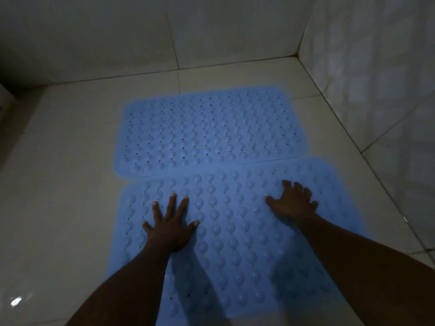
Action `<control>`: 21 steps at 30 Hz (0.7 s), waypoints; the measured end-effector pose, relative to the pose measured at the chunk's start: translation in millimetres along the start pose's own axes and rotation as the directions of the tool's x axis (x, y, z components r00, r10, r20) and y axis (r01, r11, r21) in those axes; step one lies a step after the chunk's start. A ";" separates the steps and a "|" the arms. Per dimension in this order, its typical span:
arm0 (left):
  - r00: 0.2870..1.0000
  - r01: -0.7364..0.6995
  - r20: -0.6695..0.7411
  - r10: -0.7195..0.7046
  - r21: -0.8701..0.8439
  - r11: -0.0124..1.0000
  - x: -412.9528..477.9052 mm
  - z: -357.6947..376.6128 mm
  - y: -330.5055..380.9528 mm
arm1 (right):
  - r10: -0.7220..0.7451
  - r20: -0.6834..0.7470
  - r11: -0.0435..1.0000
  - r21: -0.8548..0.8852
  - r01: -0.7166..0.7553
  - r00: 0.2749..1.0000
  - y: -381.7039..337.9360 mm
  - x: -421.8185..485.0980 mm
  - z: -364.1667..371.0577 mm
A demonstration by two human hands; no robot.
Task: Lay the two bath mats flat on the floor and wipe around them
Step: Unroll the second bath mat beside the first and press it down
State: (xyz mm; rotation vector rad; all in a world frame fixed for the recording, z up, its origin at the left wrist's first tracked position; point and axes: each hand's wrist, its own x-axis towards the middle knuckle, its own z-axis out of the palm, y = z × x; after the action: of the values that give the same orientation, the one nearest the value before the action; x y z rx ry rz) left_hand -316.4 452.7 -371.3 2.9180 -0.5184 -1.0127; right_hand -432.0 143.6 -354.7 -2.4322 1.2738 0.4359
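Two blue rubber bath mats with rows of round bumps and small holes lie flat on the tiled floor. The far mat (209, 130) lies crosswise ahead, and the near mat (235, 236) slightly overlaps its front edge. My left hand (169, 227) presses palm down on the near mat's left part, fingers spread and straight. My right hand (293, 203) presses on the same mat to the right, fingers spread and a little bent at the tips. Neither hand holds anything.
Pale floor tiles (58, 184) surround the mats. A tiled back wall (164, 31) and a tiled right wall (376, 78) meet in a corner (297, 55) behind the far mat. The light is dim. A dark edge shows at the far left (7, 95).
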 end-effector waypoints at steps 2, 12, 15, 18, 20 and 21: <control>1.000 0.001 -0.019 -0.001 0.006 1.000 -0.2 2.8 -1.8 | -0.018 0.065 1.000 -0.004 0.019 0.998 -5.0 -4.0 15.9; 0.998 0.048 -0.040 -0.048 0.000 0.999 0.9 10.3 -23.5 | -0.093 0.056 0.991 -0.093 0.098 0.994 -14.3 -11.1 25.8; 0.998 0.046 -0.035 -0.046 0.001 0.999 1.1 7.3 -28.4 | -0.093 0.046 0.991 -0.094 0.097 0.995 -17.5 -12.6 27.8; 0.998 0.046 -0.033 -0.045 0.007 0.999 1.4 5.0 -28.9 | -0.087 0.056 0.992 -0.089 0.092 0.995 -19.4 -13.1 27.8; 0.999 0.046 -0.026 -0.046 0.015 0.999 1.9 3.0 -27.1 | -0.080 0.057 0.993 -0.086 0.085 0.995 -20.5 -13.7 27.2; 0.999 0.046 -0.018 -0.046 0.016 0.999 2.7 1.5 -26.7 | -0.078 0.055 0.993 -0.088 0.083 0.995 -21.2 -14.1 27.1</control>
State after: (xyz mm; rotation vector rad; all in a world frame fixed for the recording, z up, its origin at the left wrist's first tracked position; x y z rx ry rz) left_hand -307.1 477.2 -377.2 2.9635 -0.4638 -0.9917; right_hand -424.9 177.1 -369.1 -2.5193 1.1539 0.5413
